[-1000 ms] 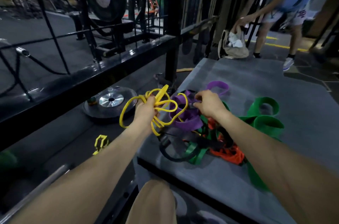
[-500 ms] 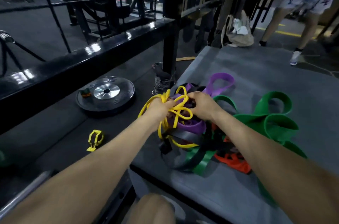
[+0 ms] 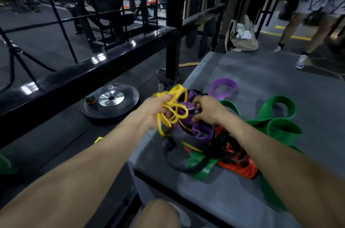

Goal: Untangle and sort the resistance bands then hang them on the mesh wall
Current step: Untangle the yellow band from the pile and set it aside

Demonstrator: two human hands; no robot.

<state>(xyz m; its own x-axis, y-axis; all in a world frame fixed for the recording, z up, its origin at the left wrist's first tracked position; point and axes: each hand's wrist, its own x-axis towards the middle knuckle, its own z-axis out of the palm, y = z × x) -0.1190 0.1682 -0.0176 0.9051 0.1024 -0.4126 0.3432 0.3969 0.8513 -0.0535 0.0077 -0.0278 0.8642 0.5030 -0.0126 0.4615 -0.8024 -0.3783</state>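
Observation:
A tangled heap of resistance bands lies on a grey platform (image 3: 270, 86). My left hand (image 3: 155, 111) is closed on the thin yellow band (image 3: 175, 108), whose loops bunch above the heap. Just right of it, my right hand (image 3: 206, 109) pinches the wide purple band (image 3: 200, 130) near a dark band end. A second purple loop (image 3: 224, 86) sticks out behind. Wide green bands (image 3: 276, 115) spread to the right. An orange band (image 3: 240, 166) and a black band (image 3: 173, 155) lie at the front of the heap. The black mesh wall (image 3: 104, 13) stands at the back left.
A black weight plate (image 3: 112, 101) lies on the floor left of the platform, below a thick black rail (image 3: 89, 71). A black post (image 3: 172, 22) rises behind the heap. A beige bag (image 3: 242, 37) sits at the platform's far edge. Another person's legs (image 3: 302, 41) stand at the far right.
My left hand has drawn the yellow band's loops in from a wide spread to a tight bunch over the heap. My right hand has stayed on the purple band. The other person has stepped right.

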